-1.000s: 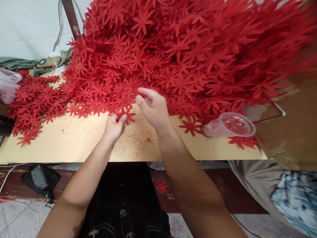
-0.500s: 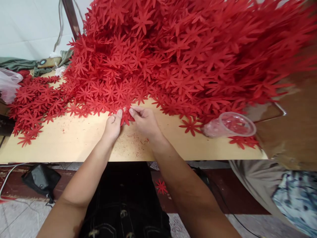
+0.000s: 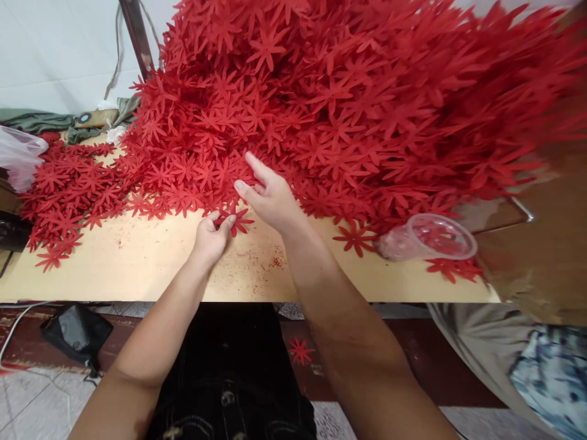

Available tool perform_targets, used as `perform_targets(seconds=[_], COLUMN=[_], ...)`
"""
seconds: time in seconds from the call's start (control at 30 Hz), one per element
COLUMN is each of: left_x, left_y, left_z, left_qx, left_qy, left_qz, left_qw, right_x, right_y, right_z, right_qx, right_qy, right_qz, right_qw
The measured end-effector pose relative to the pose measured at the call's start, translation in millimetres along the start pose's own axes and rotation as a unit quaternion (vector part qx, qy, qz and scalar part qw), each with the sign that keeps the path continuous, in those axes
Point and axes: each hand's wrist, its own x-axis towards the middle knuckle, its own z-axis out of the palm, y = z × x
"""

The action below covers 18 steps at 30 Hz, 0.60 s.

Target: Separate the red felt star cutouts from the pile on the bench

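Between the thumb and fingers of my left hand (image 3: 211, 238) is a red flower-shaped cutout (image 3: 240, 223) with long narrow petals, held just above the table. My right hand (image 3: 270, 197) is raised beside it, thumb and index finger apart, with nothing visible between them. Its fingertips reach over the front of a large heap of red flower cutouts (image 3: 257, 116). Whether they touch the heap I cannot tell.
Tiny red scraps (image 3: 275, 263) dot the pale table (image 3: 151, 256). At right, a clear plastic cup (image 3: 443, 237) lies on its side by a cardboard box (image 3: 541, 263). A plastic bag (image 3: 21, 156) is at left. One cutout (image 3: 300, 351) lies below the table.
My right hand has let go of the cutout and moved up and right toward the heap, its fingers opening. My left hand keeps hold of the cutout near the same spot.
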Motion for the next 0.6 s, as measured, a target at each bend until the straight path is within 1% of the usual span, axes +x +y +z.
perform_targets(seconds=[0.07,0.13,0.2,0.27,0.33,0.4,0.53,0.6], left_x=[1,3,4,4,2,0,-3,-1], left_y=[-1,-3,-4,-3,-1,2,6,5], left_z=[-1.3,-2.6,-3.4,-3.4,-3.1,-2.7,-2.5,-4.1], left_qx=[0.005,0.009,0.001,-0.009,0.002,0.025,0.039,0.029], left_qy=[0.012,0.022,0.014,0.006,0.007,0.007,-0.01,0.01], left_qz=[-0.002,-0.001,-0.001,-0.007,-0.018,-0.017,0.015,0.024], left_qw=[1.0,1.0,1.0,1.0,1.0,1.0,0.999,0.999], right_x=[-12,-26,-36,-41,-41,-39,-36,-35], right_y=[-7,-11,-11,-11,-9,-6,1,3], right_z=[3,8,12,15,15,15,11,8], right_qx=[0.037,0.077,0.115,0.148,0.169,0.178,0.184,0.186], right_qy=[-0.052,-0.095,-0.103,-0.098,-0.099,-0.086,-0.032,0.019], right_qz=[0.043,0.1,0.138,0.151,0.146,0.134,0.123,0.13], right_qw=[0.997,0.988,0.978,0.973,0.97,0.971,0.975,0.974])
